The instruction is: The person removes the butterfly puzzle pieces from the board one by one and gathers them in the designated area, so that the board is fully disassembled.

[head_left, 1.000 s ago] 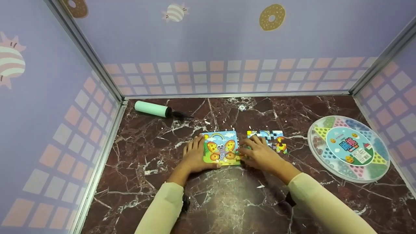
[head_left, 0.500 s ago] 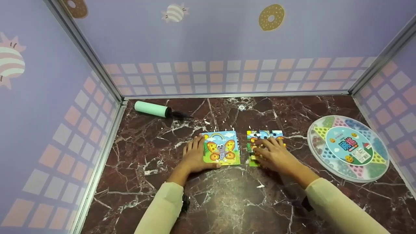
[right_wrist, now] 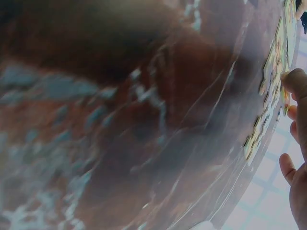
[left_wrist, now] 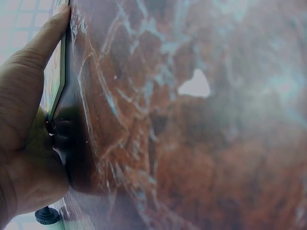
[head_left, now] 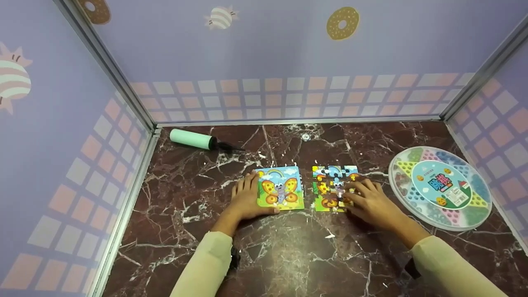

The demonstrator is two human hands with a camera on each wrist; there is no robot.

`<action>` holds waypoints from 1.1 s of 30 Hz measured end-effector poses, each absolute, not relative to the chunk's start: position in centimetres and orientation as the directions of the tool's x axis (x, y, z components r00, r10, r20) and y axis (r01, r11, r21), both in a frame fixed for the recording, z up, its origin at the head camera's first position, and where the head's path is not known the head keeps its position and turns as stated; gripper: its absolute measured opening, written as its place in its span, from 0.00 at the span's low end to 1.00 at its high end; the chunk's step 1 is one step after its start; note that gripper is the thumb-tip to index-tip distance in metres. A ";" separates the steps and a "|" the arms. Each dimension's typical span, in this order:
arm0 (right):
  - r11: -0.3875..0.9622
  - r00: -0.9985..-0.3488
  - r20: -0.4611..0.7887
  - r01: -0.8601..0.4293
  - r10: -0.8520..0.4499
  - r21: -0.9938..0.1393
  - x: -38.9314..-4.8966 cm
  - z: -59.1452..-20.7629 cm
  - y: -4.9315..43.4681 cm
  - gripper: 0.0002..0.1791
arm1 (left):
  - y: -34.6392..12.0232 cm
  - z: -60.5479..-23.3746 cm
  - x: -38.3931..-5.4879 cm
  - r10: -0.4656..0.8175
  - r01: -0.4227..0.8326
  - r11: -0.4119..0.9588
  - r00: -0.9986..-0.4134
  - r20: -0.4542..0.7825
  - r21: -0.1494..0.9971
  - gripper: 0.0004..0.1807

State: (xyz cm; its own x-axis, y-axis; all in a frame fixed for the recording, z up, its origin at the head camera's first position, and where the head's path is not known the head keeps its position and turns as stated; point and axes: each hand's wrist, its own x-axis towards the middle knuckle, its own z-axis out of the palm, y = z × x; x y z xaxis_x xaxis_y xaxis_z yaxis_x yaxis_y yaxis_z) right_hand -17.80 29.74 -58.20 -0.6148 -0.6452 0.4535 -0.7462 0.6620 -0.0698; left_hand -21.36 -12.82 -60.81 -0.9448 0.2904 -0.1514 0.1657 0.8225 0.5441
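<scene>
A square butterfly picture board (head_left: 280, 189) lies on the marbled surface. My left hand (head_left: 245, 201) rests at its left side, fingers extended and thumb along the near edge; the left wrist view shows that thumb (left_wrist: 48, 36) straight against the board's edge. Right of the board lies a jigsaw puzzle (head_left: 326, 187) with the same butterfly picture, its pieces laid together with gaps. Over its right side, my right hand (head_left: 373, 203) pinches a small yellow-orange puzzle piece (right_wrist: 286, 101) between thumb and fingers. The fingers cover part of the puzzle in the head view.
A round Chinese checkers case (head_left: 440, 188) with coloured beads lies at the right. At the back left is a mint-green hand pump (head_left: 192, 139) with a black nozzle. A small round disc (head_left: 305, 137) lies near the back wall (head_left: 272, 49). Patterned walls stand on three sides.
My right hand has moved right, from the board's right edge across to the right side of the jigsaw puzzle, uncovering the puzzle's left part. The left hand and the board have stayed put.
</scene>
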 end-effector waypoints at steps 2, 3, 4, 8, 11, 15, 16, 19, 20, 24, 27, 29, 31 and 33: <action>0.658 -0.608 0.463 -0.750 -0.645 -0.066 -17.6 -58.3 30.3 0.19 | -12.8 -60.8 -21.4 0.289 0.166 0.829 -0.944 -0.156 0.534 0.79; 0.657 -0.605 0.468 -0.751 -0.644 -0.068 -17.5 -58.4 30.5 0.18 | -12.8 -60.9 -21.5 0.290 0.169 0.829 -0.945 -0.151 0.533 0.79; 0.655 -0.603 0.472 -0.753 -0.643 -0.069 -17.4 -58.5 30.8 0.18 | -12.8 -60.9 -21.5 0.291 0.169 0.828 -0.945 -0.152 0.535 0.79; 0.657 -0.603 0.475 -0.751 -0.641 -0.067 -16.9 -58.8 31.8 0.18 | -12.8 -61.1 -21.6 0.297 0.172 0.819 -0.943 -0.148 0.548 0.79; 0.662 -0.612 0.466 -0.746 -0.640 -0.070 -16.6 -59.1 32.4 0.18 | -12.9 -61.0 -21.6 0.299 0.171 0.815 -0.943 -0.149 0.554 0.80; 0.670 -0.634 0.441 -0.736 -0.636 -0.093 -16.3 -59.3 32.9 0.18 | -12.9 -61.0 -21.6 0.298 0.164 0.815 -0.941 -0.159 0.556 0.79; 0.672 -0.640 0.435 -0.734 -0.634 -0.100 -16.3 -59.3 33.0 0.18 | -12.9 -61.0 -21.6 0.298 0.161 0.815 -0.940 -0.164 0.556 0.79; 0.674 -0.650 0.426 -0.729 -0.629 -0.117 -16.2 -59.5 33.0 0.19 | -12.9 -60.8 -21.5 0.301 0.161 0.812 -0.939 -0.166 0.561 0.78; 0.674 -0.652 0.424 -0.728 -0.628 -0.122 -16.3 -59.5 33.1 0.18 | -12.8 -60.7 -21.4 0.302 0.162 0.814 -0.939 -0.168 0.558 0.78; 0.674 -0.661 0.417 -0.725 -0.624 -0.140 -16.4 -59.5 33.1 0.19 | -12.7 -60.1 -21.2 0.299 0.164 0.825 -0.939 -0.171 0.541 0.77; 0.676 -0.672 0.406 -0.719 -0.619 -0.159 -16.4 -59.6 33.2 0.19 | -12.6 -59.7 -21.0 0.298 0.169 0.832 -0.939 -0.170 0.528 0.76; 0.677 -0.678 0.400 -0.716 -0.617 -0.170 -16.4 -59.6 33.3 0.19 | -12.6 -59.5 -20.9 0.301 0.176 0.832 -0.940 -0.162 0.526 0.76; 0.679 -0.683 0.394 -0.713 -0.616 -0.175 -16.5 -59.6 33.3 0.18 | -12.6 -59.5 -20.9 0.304 0.179 0.832 -0.939 -0.161 0.525 0.75; 0.680 -0.686 0.388 -0.711 -0.616 -0.179 -16.5 -59.7 33.3 0.19 | -12.7 -59.7 -20.9 0.306 0.179 0.832 -0.938 -0.165 0.525 0.75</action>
State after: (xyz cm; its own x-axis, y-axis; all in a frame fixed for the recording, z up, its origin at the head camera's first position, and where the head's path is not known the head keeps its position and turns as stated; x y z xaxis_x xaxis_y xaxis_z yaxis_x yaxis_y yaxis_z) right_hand -16.48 33.30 -59.70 -0.6860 -0.6158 0.3875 -0.7113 0.6797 -0.1789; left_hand -20.93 -12.72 -59.71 -0.9377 0.3058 -0.1651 0.1788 0.8319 0.5253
